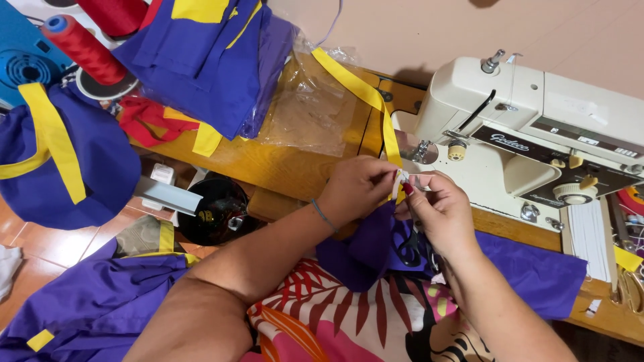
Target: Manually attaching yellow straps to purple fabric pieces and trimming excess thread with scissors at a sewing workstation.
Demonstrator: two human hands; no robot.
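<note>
Your left hand and your right hand meet in the middle of the scene, near the front of the sewing machine. Both hands pinch a small white tag at the end of a yellow strip, fingers closed narrow on it. The strip runs far and left over the wooden table, across a clear plastic bag. Purple cloth lies under your hands, and black scissors hang below your right palm. A red thread cone stands at far left.
</note>
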